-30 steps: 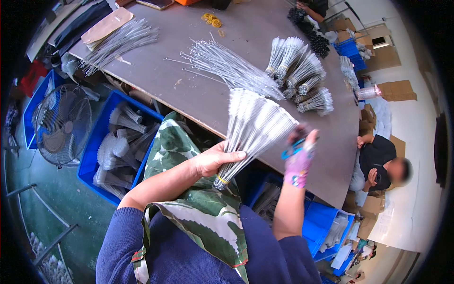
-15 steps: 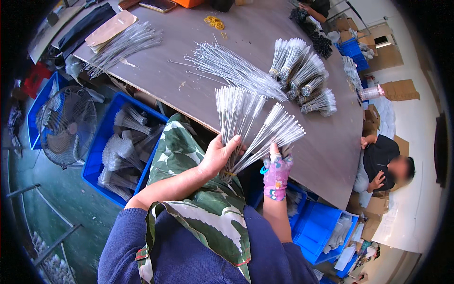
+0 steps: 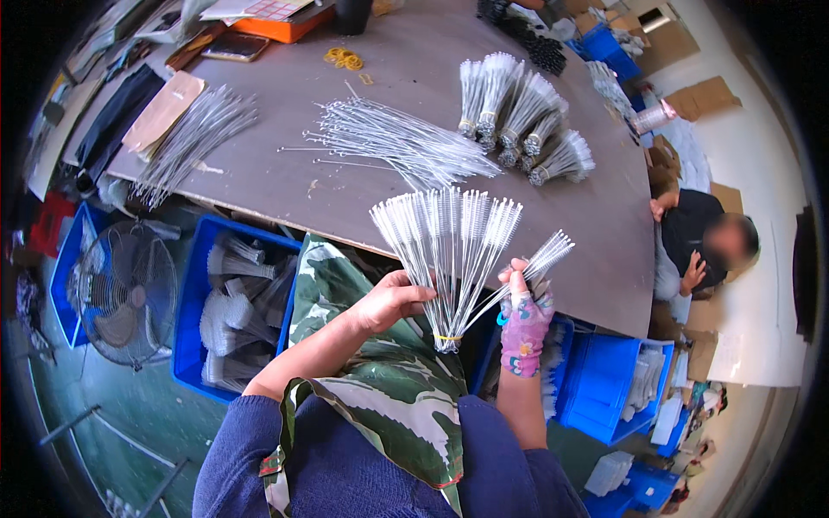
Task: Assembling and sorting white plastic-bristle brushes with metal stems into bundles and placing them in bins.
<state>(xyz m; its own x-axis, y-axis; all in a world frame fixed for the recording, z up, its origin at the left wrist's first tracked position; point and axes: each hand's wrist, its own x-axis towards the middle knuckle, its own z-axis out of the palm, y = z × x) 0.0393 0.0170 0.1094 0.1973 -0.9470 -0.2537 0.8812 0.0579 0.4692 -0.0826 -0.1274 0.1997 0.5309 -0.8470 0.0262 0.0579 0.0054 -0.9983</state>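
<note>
My left hand (image 3: 393, 298) and gloved right hand (image 3: 523, 312) grip fanned brush bundle (image 3: 449, 250) above worktop (image 3: 285, 177); blue bin (image 3: 192, 328) holds more brushes

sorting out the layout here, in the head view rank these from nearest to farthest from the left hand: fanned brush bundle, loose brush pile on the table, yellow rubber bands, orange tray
1. Fanned brush bundle: held in the left hand, just right of it.
2. Loose brush pile: mid-table, beyond the hand.
3. Yellow rubber bands: farther up the table.
4. Orange tray: at the far table edge, only a little beyond the bands.
</note>
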